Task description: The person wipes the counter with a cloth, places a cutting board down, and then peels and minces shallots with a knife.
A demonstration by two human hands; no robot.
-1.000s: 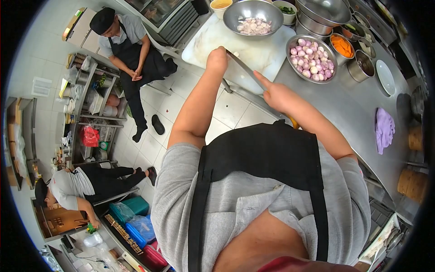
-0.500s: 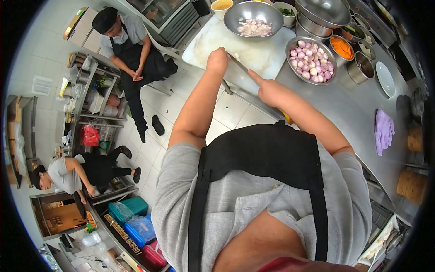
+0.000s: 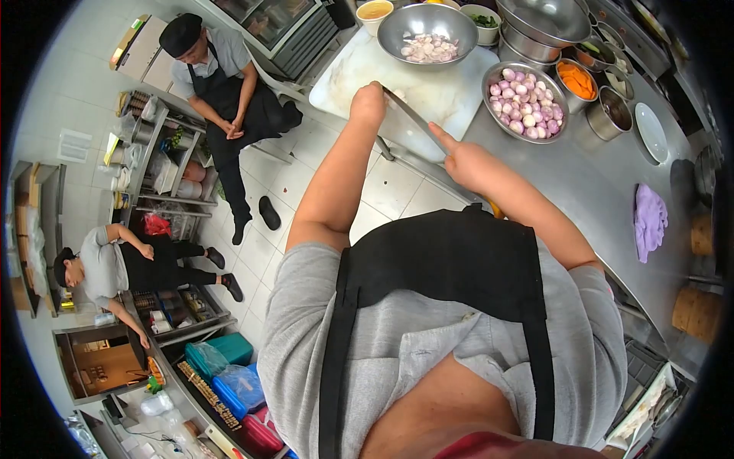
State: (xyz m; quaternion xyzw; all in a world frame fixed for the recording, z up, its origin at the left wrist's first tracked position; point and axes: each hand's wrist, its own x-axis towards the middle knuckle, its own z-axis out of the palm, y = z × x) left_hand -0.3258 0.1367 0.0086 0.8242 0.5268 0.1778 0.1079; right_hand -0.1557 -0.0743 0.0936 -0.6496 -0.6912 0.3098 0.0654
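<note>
My right hand (image 3: 465, 159) grips a knife (image 3: 417, 120), its index finger stretched along the back of the blade. The blade runs up and left across the near edge of a white cutting board (image 3: 344, 73). At the tip end, my left hand (image 3: 368, 105) is closed on the board; whatever its fingers hold is hidden. A small pale piece (image 3: 401, 94) lies beside the blade. On the board's far side stands a steel bowl (image 3: 390, 34) with chopped shallots (image 3: 430, 49). To the right, another steel bowl (image 3: 489, 107) holds peeled shallots (image 3: 527, 103).
Beyond the bowls are a container of orange pieces (image 3: 577, 80), a steel pot (image 3: 609, 115) and a white oval plate (image 3: 651, 131). A purple cloth (image 3: 650, 222) lies on the steel counter. One person (image 3: 222, 84) sits at left; another (image 3: 107, 264) stands by shelves.
My right hand has drawn slightly back and right with the knife. My left hand has barely moved. The standing person at left has shifted, one arm now bent at the waist.
</note>
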